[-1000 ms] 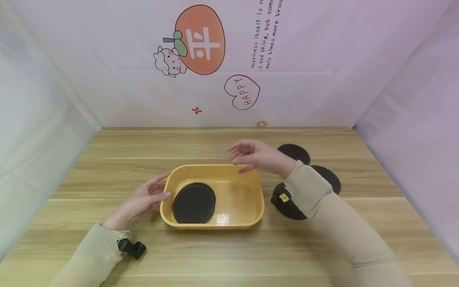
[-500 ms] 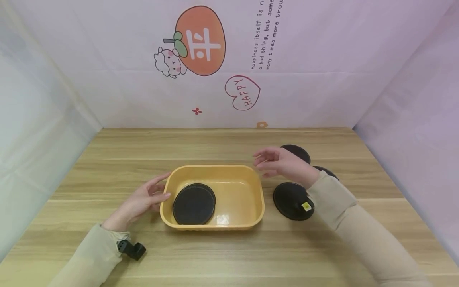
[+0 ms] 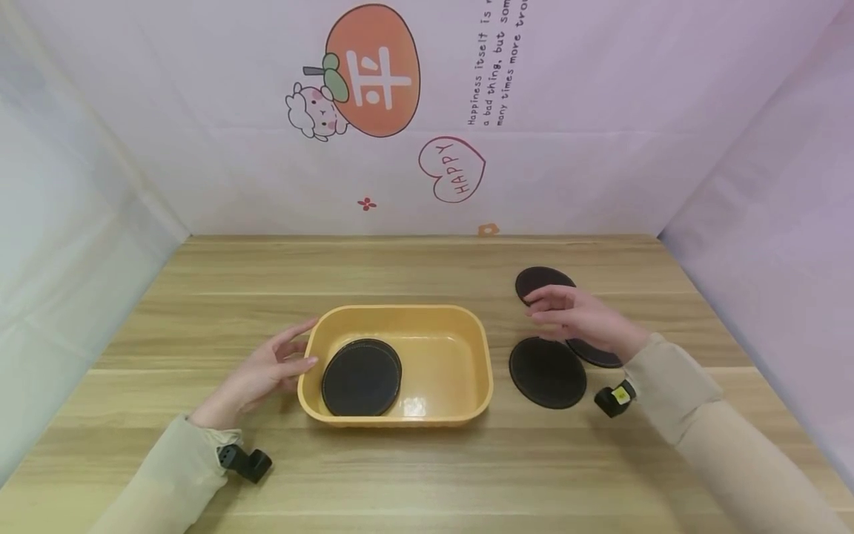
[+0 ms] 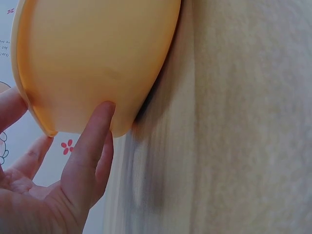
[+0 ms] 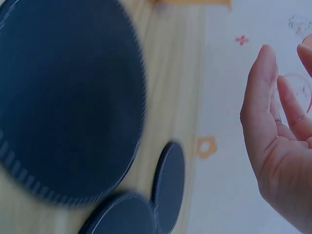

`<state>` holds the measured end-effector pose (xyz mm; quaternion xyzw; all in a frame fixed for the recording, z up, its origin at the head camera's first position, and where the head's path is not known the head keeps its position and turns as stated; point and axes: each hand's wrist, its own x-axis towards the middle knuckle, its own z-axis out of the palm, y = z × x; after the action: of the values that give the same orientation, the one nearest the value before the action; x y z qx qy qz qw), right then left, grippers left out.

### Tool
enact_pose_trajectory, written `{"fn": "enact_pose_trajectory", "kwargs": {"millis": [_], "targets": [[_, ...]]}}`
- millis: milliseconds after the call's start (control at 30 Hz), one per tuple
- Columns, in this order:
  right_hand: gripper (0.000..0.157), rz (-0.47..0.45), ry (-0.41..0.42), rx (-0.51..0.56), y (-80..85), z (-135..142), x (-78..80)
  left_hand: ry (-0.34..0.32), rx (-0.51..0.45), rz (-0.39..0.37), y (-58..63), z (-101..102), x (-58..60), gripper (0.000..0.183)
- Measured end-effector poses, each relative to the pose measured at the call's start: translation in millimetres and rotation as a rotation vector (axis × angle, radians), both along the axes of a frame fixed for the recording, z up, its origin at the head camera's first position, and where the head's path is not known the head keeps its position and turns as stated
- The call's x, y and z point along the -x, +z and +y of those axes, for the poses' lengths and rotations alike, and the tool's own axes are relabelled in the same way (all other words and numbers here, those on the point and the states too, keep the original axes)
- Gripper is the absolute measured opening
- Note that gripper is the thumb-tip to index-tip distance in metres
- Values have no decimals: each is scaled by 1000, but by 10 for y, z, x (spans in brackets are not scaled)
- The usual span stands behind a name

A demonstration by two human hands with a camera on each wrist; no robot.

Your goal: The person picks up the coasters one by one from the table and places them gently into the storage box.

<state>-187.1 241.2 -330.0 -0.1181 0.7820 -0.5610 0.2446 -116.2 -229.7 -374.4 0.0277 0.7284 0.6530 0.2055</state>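
Note:
My left hand [image 3: 267, 365] holds the left end of a yellow plastic basin [image 3: 460, 411], thumb over the rim and other fingers against the outer wall. The left wrist view shows the fingertips [image 4: 105, 109] touching that wall. Inside the basin, at its left, lie black round coasters [image 3: 362, 378] with stitched edges, seemingly stacked. My right hand [image 3: 580, 315] hovers over the coasters on the table, fingers loosely bent and nothing between them. Beneath and around it are a near coaster [image 3: 548, 373], a back coaster [image 3: 542, 280] and a right coaster [image 3: 596, 354] partly hidden by the hand.
The wooden table [image 3: 400, 475] is enclosed by a printed cloth backdrop [image 3: 567, 178] behind and pale cloth walls at both sides. Black wrist cameras [image 3: 247, 463] sit on both cuffs. The basin's right half shows bare floor.
My right hand has moved right, from above the basin's back right corner to above the loose coasters. The left hand, the basin and the coasters have stayed in place.

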Motion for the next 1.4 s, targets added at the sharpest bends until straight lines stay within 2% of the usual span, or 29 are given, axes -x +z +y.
{"fn": "enact_pose_trajectory", "kwargs": {"millis": [267,567,833,933,1133,1400], "targets": [[26,-24,-43,7,-50,363,-55,-4,-10,0,21,15,-1,73],[27,-33,-99,-4,-139,740,-22,0,-19,4,4,3,-1,74],[28,-77,-136,44,-253,1043,20,1,-10,-4,13,4,-5,73],[31,-41,-148,-27,-284,1106,36,1,-13,-3,2,-1,-6,73],[65,79,-162,-267,-359,1185,53,1,-15,-3,-18,-6,-8,74],[72,155,-162,-504,-418,1227,101,3,-5,1,-17,-9,-2,75]]}}
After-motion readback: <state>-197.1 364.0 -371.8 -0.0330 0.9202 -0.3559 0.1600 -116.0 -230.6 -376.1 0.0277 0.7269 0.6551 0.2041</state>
